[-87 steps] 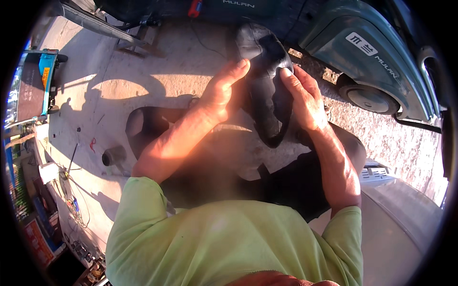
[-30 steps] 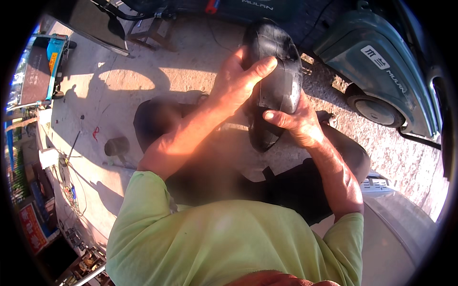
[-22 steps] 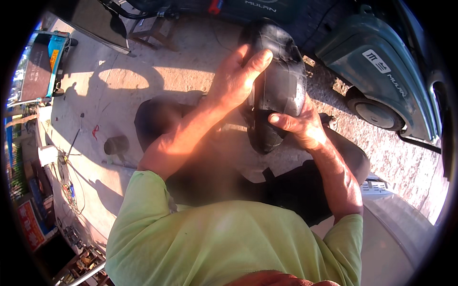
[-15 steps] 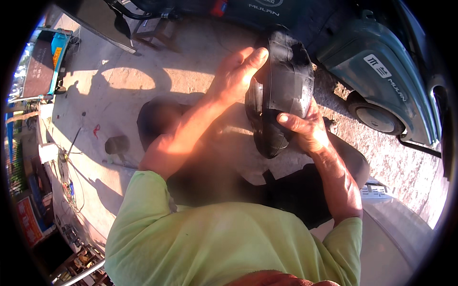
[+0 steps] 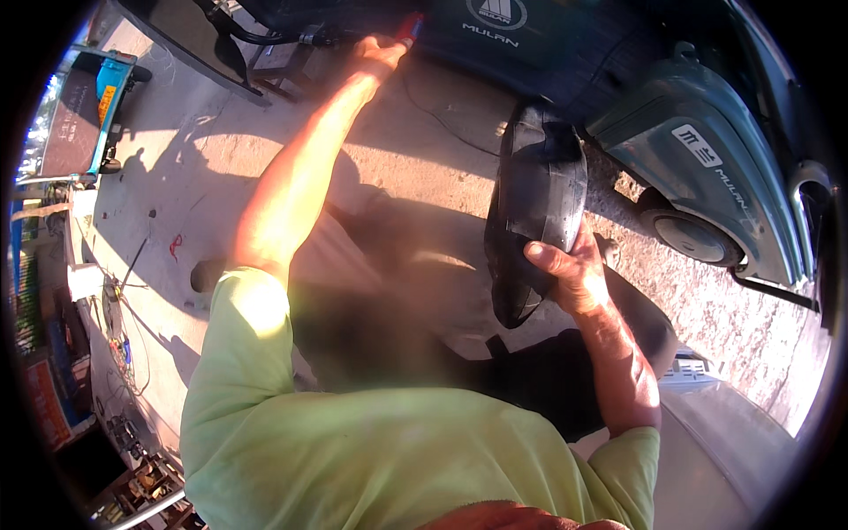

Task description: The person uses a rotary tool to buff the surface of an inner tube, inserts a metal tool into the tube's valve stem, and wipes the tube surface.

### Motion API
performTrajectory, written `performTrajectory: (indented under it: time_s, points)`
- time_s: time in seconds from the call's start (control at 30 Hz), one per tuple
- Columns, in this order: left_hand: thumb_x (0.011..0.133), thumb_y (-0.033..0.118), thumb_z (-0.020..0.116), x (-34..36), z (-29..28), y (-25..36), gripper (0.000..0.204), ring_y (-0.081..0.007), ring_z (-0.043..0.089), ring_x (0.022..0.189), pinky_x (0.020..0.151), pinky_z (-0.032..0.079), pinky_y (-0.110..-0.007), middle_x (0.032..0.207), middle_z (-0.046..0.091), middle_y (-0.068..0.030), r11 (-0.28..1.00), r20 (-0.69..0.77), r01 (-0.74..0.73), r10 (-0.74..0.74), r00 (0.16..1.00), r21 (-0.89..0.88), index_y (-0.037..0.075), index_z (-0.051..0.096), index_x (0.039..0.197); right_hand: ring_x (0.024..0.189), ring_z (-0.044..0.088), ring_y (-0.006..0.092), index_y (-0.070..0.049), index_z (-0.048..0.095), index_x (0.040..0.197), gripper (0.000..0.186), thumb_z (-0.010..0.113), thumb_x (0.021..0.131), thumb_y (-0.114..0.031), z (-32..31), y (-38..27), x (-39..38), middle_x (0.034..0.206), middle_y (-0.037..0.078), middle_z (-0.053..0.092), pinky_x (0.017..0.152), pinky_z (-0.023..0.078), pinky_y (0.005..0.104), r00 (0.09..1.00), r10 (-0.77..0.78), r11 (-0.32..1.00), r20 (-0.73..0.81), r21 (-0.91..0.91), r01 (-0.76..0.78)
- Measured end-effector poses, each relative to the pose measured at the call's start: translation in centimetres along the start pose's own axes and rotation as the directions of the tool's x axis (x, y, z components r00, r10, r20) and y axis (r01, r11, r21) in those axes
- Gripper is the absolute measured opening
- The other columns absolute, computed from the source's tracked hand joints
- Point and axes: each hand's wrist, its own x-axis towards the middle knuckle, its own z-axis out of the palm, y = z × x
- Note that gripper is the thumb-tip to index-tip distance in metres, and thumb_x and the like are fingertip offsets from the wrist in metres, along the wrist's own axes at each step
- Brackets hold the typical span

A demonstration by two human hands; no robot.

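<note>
My right hand (image 5: 574, 269) grips a black rubber inner tube (image 5: 539, 194) at its near end. The thumb lies across the face of the tube, and the other fingers are hidden behind it. The tube stands lengthwise in front of me, above my right leg. Stretched far forward, my left hand (image 5: 382, 55) has its fingers closed at a small red object (image 5: 412, 26) by the edge of a dark panel (image 5: 495, 62). The kind of that object is too small and blurred to tell.
At the right stands a dark green vehicle body (image 5: 707, 132) with a small wheel (image 5: 693, 231). A dark stool (image 5: 281, 60) is at the far left, and a blue cart (image 5: 110, 97) beyond it. Tools and cables (image 5: 119, 327) lie along the left. A white casing (image 5: 724, 424) is near right.
My left hand has let go of the tube and moved forward and left to the red object. The tube, still in my right hand, has come slightly nearer.
</note>
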Motion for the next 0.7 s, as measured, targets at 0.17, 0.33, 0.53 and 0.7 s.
performTrajectory:
  time_s: [0.17, 0.33, 0.53, 0.7]
  points:
    - [0.079, 0.067, 0.071, 6.9, 2.9, -3.1, 0.093, -0.0366, 0.062, 0.122, 0.104, 0.048, -0.039, 0.126, 0.066, -0.0269, 0.944, -0.17, -0.269, 0.302, 0.938, 0.191, -0.006, 0.057, 0.136, 0.118, 0.057, 0.0169, -0.005, 0.048, 0.14, 0.073, 0.086, 0.079, -0.013, 0.2, -0.2, 0.2, 0.124, 0.006, 0.062, 0.105, 0.046, 0.0358, 0.998, -0.021, 1.0, 0.063, 0.008, 0.021]
    - [0.086, 0.058, 0.068, 7.3, 7.5, -1.2, 0.067, -0.0443, 0.064, 0.113, 0.095, 0.051, -0.05, 0.119, 0.067, -0.0267, 0.959, -0.13, -0.188, 0.218, 0.967, 0.214, 0.0, 0.062, 0.12, 0.119, 0.057, 0.0164, -0.004, 0.046, 0.143, 0.08, 0.089, 0.076, -0.013, -0.4, -0.5, 0.6, 0.128, 0.005, 0.061, 0.105, 0.045, 0.0355, 0.994, 0.004, 1.0, 0.111, 0.006, -0.005]
    - [0.09, 0.057, 0.064, 11.1, 8.8, -3.7, 0.065, -0.0477, 0.061, 0.114, 0.095, 0.05, -0.053, 0.117, 0.066, -0.0296, 0.928, -0.108, -0.227, 0.269, 0.957, 0.294, -0.001, 0.062, 0.118, 0.124, 0.057, 0.0199, -0.003, 0.045, 0.145, 0.086, 0.091, 0.072, -0.011, 0.4, -1.6, 1.2, 0.133, 0.009, 0.062, 0.109, 0.043, 0.0383, 0.98, 0.051, 0.996, 0.193, 0.065, -0.064]
    - [0.097, 0.051, 0.057, 16.4, 6.2, -7.2, 0.051, -0.0495, 0.06, 0.113, 0.093, 0.05, -0.057, 0.115, 0.066, -0.029, 0.922, 0.381, 0.141, 0.007, 0.924, -0.36, 0.003, 0.061, 0.114, 0.125, 0.057, 0.0198, -0.003, 0.044, 0.146, 0.087, 0.09, 0.072, -0.01, -0.1, -1.5, 0.9, 0.133, 0.009, 0.062, 0.109, 0.043, 0.0379, 0.984, 0.048, 0.998, 0.174, 0.029, -0.054]
